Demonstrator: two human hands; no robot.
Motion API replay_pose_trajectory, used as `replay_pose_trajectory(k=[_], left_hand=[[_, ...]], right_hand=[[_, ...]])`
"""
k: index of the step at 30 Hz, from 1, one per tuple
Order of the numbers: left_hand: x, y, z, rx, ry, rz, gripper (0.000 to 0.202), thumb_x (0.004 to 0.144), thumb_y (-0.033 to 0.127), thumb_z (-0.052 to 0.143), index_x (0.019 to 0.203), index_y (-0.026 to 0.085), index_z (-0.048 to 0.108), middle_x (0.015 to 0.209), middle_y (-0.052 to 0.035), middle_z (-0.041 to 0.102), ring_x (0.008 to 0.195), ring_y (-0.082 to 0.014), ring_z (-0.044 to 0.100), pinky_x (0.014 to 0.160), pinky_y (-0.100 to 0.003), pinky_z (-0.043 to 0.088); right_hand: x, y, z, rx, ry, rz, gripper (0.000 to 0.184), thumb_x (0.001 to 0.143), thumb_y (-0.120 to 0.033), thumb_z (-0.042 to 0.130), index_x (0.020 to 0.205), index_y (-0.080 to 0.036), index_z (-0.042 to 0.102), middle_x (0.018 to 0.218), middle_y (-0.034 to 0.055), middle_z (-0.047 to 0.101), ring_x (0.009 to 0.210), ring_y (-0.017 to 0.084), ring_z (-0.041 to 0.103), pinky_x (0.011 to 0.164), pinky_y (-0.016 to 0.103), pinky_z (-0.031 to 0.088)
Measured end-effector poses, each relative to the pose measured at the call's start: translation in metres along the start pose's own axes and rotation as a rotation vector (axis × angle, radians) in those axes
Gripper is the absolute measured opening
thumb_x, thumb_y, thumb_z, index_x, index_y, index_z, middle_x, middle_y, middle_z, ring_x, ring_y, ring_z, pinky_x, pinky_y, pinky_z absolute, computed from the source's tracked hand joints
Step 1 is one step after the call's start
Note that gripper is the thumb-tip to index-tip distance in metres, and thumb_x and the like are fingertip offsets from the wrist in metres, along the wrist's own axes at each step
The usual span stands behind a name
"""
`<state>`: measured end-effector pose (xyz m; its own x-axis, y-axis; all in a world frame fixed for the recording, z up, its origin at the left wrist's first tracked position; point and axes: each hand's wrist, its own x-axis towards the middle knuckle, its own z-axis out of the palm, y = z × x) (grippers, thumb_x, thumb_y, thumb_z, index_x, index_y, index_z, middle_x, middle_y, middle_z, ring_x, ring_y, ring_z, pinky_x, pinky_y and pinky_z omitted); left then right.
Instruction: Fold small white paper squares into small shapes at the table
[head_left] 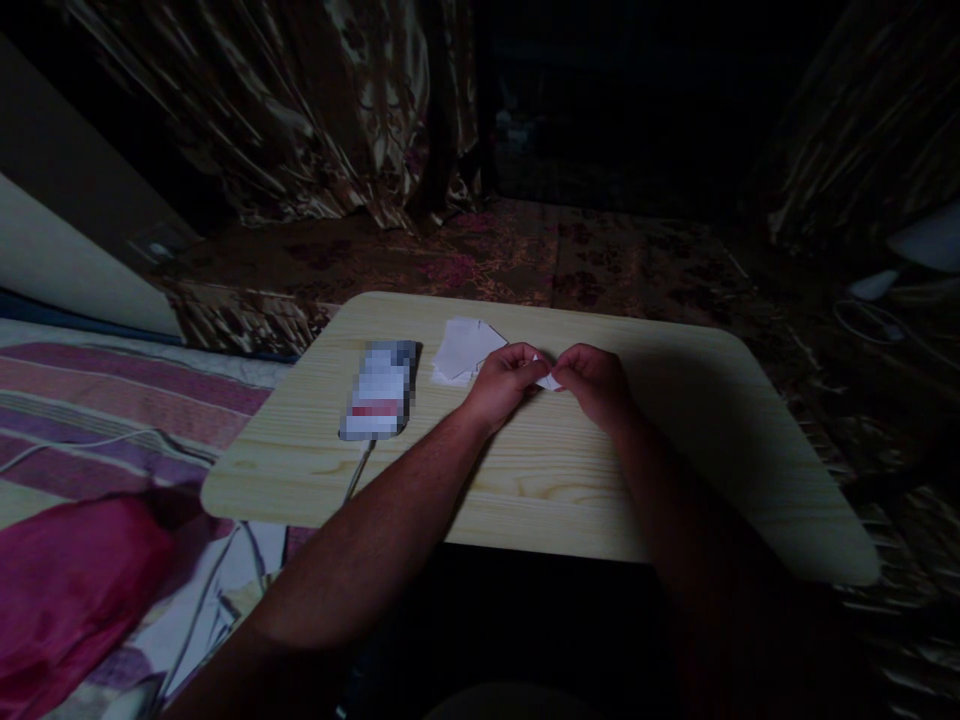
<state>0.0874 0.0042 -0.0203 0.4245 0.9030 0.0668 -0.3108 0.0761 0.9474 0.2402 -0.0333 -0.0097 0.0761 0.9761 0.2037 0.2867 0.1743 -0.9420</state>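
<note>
Between my two hands, a little above the light wooden table [555, 470], is a small folded piece of white paper [546, 380]. My left hand [506, 382] pinches its left side between thumb and fingers. On the other side, my right hand [592, 380] grips the paper's right edge, its fingertips close to those of the left. Much of the paper is covered by the fingers, so its full shape is hidden. Just left of my left hand lies a loose stack of white paper sheets [466, 348], slightly fanned out.
A phone [380, 390] with a blurred screen lies on the table's left part, a cable [360, 472] running from its lower end. Left of the table are a striped bedspread [97, 400] and a pink cloth [82, 590]. Patterned curtains [360, 110] hang behind.
</note>
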Motion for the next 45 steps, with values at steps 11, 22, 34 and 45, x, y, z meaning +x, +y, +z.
replay_pose_trajectory(k=[11, 22, 34, 45], left_hand=[[-0.001, 0.003, 0.001, -0.001, -0.036, -0.021, 0.019, 0.068, 0.029, 0.073, 0.071, 0.014, 0.063, 0.065, -0.0011, 0.061, 0.057, -0.0086, 0.052, 0.054, -0.022, 0.041], [-0.004, 0.004, 0.003, 0.065, -0.055, -0.001, 0.021, 0.07, 0.031, 0.073, 0.073, 0.013, 0.062, 0.064, 0.0005, 0.059, 0.054, -0.0069, 0.049, 0.053, -0.021, 0.038], [-0.002, 0.001, 0.004, 0.1, 0.014, 0.052, 0.018, 0.072, 0.03, 0.069, 0.075, 0.014, 0.063, 0.066, -0.0001, 0.06, 0.056, -0.0081, 0.05, 0.055, -0.021, 0.038], [-0.005, 0.005, 0.005, 0.072, 0.006, -0.018, 0.019, 0.068, 0.029, 0.073, 0.073, 0.015, 0.062, 0.066, 0.0004, 0.061, 0.056, -0.0085, 0.051, 0.055, -0.022, 0.039]], right_hand=[[-0.001, -0.003, -0.001, -0.025, -0.002, -0.006, 0.012, 0.071, -0.03, 0.064, 0.072, -0.018, 0.061, 0.061, -0.0006, 0.063, 0.055, 0.014, 0.058, 0.055, 0.026, 0.045], [0.0, 0.003, -0.001, -0.046, 0.001, -0.027, 0.009, 0.07, -0.028, 0.062, 0.072, -0.019, 0.061, 0.062, -0.0015, 0.061, 0.056, 0.013, 0.054, 0.054, 0.025, 0.04], [-0.005, -0.018, -0.001, -0.016, 0.026, 0.045, 0.007, 0.069, -0.025, 0.062, 0.072, -0.018, 0.06, 0.06, -0.0019, 0.06, 0.056, 0.014, 0.057, 0.055, 0.026, 0.044], [0.002, 0.003, 0.001, -0.047, 0.007, 0.001, 0.009, 0.069, -0.027, 0.063, 0.072, -0.019, 0.061, 0.06, -0.002, 0.062, 0.057, 0.014, 0.058, 0.055, 0.025, 0.043]])
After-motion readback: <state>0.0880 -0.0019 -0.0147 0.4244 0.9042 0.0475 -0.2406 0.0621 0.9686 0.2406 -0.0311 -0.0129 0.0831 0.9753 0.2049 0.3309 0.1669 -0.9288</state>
